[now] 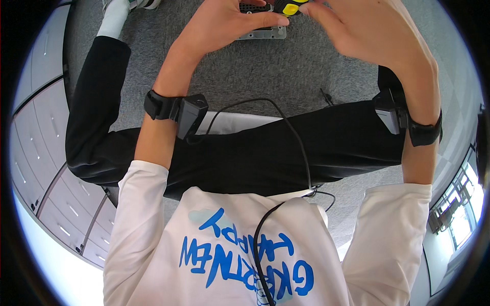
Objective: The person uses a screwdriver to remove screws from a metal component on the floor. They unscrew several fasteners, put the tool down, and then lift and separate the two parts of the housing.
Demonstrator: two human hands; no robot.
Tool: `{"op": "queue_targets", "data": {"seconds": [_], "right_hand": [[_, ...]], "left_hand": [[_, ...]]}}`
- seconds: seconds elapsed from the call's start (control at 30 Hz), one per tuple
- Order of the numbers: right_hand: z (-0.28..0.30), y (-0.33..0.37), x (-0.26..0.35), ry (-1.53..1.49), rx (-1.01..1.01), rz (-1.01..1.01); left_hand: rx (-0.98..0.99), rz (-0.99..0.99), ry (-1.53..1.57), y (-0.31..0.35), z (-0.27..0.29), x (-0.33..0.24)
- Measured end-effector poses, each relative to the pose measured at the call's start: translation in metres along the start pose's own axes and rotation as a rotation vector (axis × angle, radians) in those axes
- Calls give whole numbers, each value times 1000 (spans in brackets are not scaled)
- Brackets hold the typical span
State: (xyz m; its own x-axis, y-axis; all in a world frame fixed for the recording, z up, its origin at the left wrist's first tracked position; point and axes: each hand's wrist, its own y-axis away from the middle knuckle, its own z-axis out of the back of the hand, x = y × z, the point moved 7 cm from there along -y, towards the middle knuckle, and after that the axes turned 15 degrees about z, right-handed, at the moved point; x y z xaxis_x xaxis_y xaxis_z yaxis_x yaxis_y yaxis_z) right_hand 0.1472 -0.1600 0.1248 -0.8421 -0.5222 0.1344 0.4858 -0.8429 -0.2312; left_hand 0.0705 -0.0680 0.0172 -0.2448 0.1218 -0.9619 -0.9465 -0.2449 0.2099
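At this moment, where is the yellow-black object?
In the head view, the yellow-black object is at the top edge, just right of centre, between the left hand and right hand.

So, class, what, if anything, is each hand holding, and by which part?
The right hand appears to hold the black-yellow object by its right end. Whether the left hand grips anything cannot be told: its fingers are cropped.

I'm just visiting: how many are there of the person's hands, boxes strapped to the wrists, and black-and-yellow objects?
Hands: 2 (left hand, right hand)
Wrist boxes: 2 (left wrist box, right wrist box)
Black-and-yellow object, partly out of view: 1
Total: 5
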Motion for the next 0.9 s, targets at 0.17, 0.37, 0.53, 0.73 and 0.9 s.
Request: {"op": "queue_targets", "data": {"seconds": [0.17, 0.37, 0.53, 0.73, 0.9], "right_hand": [[-9, -10, 5, -61, 163, -42], [-3, -24, 23, 167, 326, 238], [-13, -34, 23, 252, 503, 343], [-22, -24, 7, 339, 573, 138], [-41, -14, 5, 318, 620, 228]], "left_hand": [[2, 26, -81, 6, 2, -3], [106, 15, -154, 7, 2, -9], [187, 26, -181, 15, 43, 7], [19, 584, -125, 29, 113, 111], [15, 579, -272, 31, 84, 185]]}}
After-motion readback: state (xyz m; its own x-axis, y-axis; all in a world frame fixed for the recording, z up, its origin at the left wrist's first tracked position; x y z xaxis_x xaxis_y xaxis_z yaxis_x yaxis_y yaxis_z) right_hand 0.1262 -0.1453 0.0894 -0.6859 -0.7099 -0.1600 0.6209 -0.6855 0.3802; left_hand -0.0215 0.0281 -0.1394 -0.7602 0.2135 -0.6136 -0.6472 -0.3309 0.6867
